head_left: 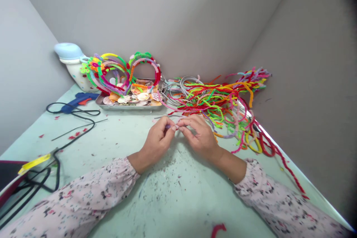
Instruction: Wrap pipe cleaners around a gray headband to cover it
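Observation:
My left hand (pixel 156 139) and my right hand (pixel 200 135) meet over the middle of the table, thumbs and forefingers pinched together. Between their fingertips is a short stretch of pale purple pipe cleaner (pixel 168 126), mostly covered by the fingers. A thin grey strip (pixel 159 116) shows just behind the hands; whether it joins the pipe cleaner I cannot tell. Beyond my right hand lies a heap of colourful pipe cleaners (pixel 214 98), with grey hoops (pixel 187 80) at its left side.
A metal tray (pixel 131 108) holds seashells (pixel 142 96) and fuzzy wrapped headbands (pixel 145 59). To its left are a blue glue gun (pixel 78 101) and a bottle with a light blue lid (pixel 69 50). Black cord (pixel 90 123) loops along the left. A red scrap (pixel 218 228) lies near the front.

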Demonstrator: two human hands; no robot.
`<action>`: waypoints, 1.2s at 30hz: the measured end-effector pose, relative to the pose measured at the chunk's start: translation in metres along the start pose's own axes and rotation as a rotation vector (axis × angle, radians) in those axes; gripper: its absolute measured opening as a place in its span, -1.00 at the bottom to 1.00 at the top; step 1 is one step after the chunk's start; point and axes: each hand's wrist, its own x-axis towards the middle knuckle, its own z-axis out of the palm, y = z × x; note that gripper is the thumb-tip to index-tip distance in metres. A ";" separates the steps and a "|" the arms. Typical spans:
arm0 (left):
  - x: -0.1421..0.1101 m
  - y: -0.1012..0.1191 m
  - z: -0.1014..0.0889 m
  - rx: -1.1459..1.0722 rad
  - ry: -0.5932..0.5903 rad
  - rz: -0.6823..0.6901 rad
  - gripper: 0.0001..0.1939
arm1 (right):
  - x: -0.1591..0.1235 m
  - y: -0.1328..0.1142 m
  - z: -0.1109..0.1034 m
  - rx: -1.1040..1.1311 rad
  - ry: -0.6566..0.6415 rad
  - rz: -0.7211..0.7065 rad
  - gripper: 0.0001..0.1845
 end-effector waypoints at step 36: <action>-0.001 0.001 0.001 0.114 -0.014 0.046 -0.82 | 0.003 0.001 -0.002 0.044 -0.115 0.088 -0.88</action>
